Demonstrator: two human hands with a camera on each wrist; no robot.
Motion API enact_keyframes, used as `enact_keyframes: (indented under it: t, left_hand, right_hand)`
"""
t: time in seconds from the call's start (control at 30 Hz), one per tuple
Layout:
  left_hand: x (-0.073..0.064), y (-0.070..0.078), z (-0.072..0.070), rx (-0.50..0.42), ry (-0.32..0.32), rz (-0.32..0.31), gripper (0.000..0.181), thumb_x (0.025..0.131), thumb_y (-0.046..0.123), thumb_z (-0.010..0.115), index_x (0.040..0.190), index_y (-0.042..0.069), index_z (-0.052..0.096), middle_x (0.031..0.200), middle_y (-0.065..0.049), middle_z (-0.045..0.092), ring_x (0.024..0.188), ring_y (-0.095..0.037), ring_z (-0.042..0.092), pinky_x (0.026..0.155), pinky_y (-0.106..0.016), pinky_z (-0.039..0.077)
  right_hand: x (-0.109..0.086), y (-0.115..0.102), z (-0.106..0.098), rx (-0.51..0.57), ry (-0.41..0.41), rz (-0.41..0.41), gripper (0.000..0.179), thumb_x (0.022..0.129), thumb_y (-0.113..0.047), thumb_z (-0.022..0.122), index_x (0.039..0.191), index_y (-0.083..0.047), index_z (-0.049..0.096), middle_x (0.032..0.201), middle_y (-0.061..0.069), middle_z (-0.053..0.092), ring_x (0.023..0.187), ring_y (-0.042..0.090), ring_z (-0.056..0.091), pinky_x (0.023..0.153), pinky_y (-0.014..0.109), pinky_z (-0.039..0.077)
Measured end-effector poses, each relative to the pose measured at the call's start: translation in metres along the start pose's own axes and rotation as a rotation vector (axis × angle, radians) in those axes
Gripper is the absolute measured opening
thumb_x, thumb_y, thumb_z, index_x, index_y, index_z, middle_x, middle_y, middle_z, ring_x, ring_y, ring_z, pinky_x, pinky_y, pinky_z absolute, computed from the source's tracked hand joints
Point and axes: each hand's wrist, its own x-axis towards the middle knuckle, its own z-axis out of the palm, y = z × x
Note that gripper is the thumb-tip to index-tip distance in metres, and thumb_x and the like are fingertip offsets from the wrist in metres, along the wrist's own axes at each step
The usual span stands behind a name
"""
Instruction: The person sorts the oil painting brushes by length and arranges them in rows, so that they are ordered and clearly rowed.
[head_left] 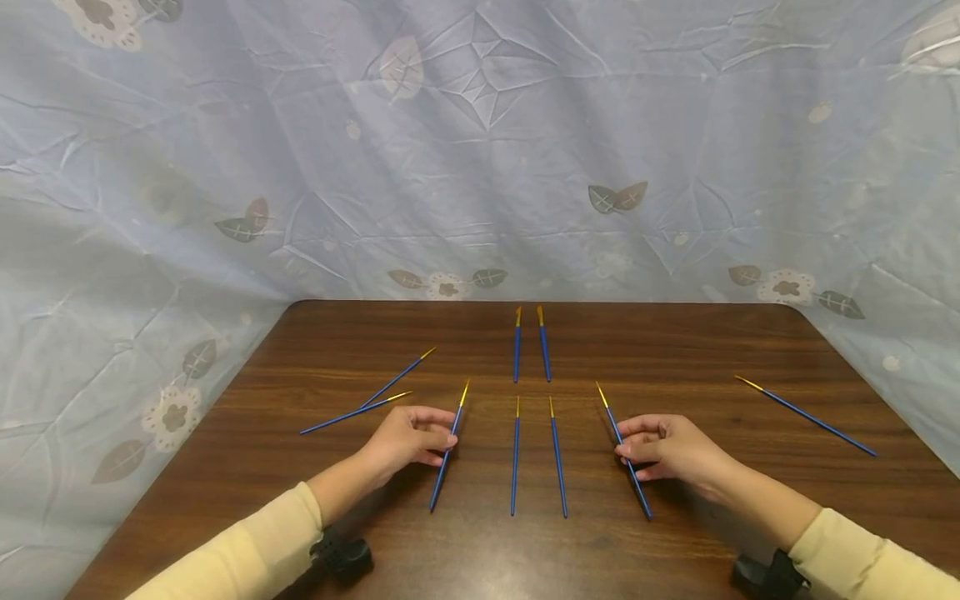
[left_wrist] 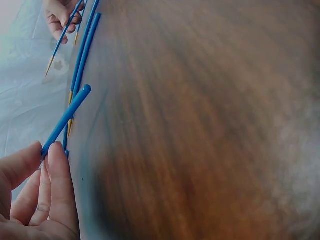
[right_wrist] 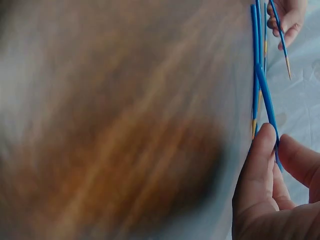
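Note:
My left hand [head_left: 412, 437] pinches a blue paintbrush [head_left: 447, 457] between thumb and fingers, its yellow tip pointing away from me. In the left wrist view, the handle end of that paintbrush [left_wrist: 67, 119] sticks out past the fingertips. A matching paintbrush [head_left: 634, 481] is pinched by my right hand [head_left: 671, 450], tip also pointing away. Between the hands lie two thin paintbrushes, a left one [head_left: 515, 462] and a right one [head_left: 558, 462], roughly side by side. Behind them are two flat-tipped paintbrushes, one [head_left: 517, 346] beside the other [head_left: 544, 346].
To the left, two paintbrushes lie slanted and close together, a farther one [head_left: 397, 377] and a nearer one [head_left: 345, 415]. A single paintbrush [head_left: 813, 414] lies slanted on the right. The brown wooden table [head_left: 300, 333] ends at a patterned curtain [head_left: 480, 167].

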Motion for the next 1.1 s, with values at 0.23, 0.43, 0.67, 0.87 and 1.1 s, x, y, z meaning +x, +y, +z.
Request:
enact_keyframes:
  t: [0.23, 0.43, 0.67, 0.87, 1.1]
  left_hand:
    - [0.001, -0.002, 0.002, 0.003, 0.015, -0.008, 0.042, 0.087, 0.002, 0.071, 0.125, -0.009, 0.057, 0.095, -0.012, 0.066, 0.081, -0.022, 0.067, 0.072, -0.035, 0.059]
    - [0.002, -0.005, 0.004, 0.020, 0.044, -0.004, 0.041, 0.086, 0.002, 0.072, 0.123, -0.009, 0.059, 0.092, -0.010, 0.068, 0.079, -0.021, 0.066, 0.070, -0.035, 0.059]
    - [0.006, -0.009, 0.009, 0.034, 0.087, 0.013, 0.038, 0.084, -0.001, 0.073, 0.119, -0.010, 0.061, 0.087, -0.011, 0.069, 0.075, -0.020, 0.067, 0.066, -0.033, 0.060]
    - [0.007, -0.012, 0.017, 0.067, 0.148, 0.059, 0.035, 0.081, -0.006, 0.074, 0.114, -0.011, 0.063, 0.082, -0.010, 0.069, 0.073, -0.021, 0.068, 0.062, -0.033, 0.060]
    - [0.005, -0.010, 0.023, 0.129, 0.179, 0.087, 0.033, 0.080, -0.008, 0.074, 0.111, -0.012, 0.064, 0.078, -0.009, 0.069, 0.067, -0.019, 0.067, 0.058, -0.032, 0.059]
  right_hand:
    - [-0.001, 0.003, 0.009, -0.006, 0.045, 0.025, 0.055, 0.090, -0.010, 0.070, 0.131, 0.015, 0.045, 0.098, 0.008, 0.065, 0.089, 0.019, 0.063, 0.074, 0.034, 0.058]
    - [-0.001, 0.003, 0.017, -0.038, 0.117, 0.051, 0.048, 0.088, -0.006, 0.071, 0.127, 0.014, 0.050, 0.096, 0.010, 0.066, 0.086, 0.019, 0.063, 0.072, 0.034, 0.059]
    - [-0.002, 0.002, 0.027, -0.108, 0.186, 0.065, 0.043, 0.087, -0.005, 0.072, 0.121, 0.012, 0.055, 0.094, 0.011, 0.065, 0.082, 0.021, 0.064, 0.069, 0.035, 0.059]
    - [0.000, 0.001, 0.031, -0.140, 0.216, 0.057, 0.039, 0.086, -0.004, 0.073, 0.118, 0.012, 0.057, 0.091, 0.011, 0.065, 0.079, 0.021, 0.065, 0.066, 0.034, 0.059]
    - [0.003, 0.001, 0.035, -0.161, 0.226, 0.040, 0.040, 0.084, -0.001, 0.074, 0.116, 0.015, 0.056, 0.090, 0.012, 0.064, 0.075, 0.020, 0.065, 0.062, 0.033, 0.059]
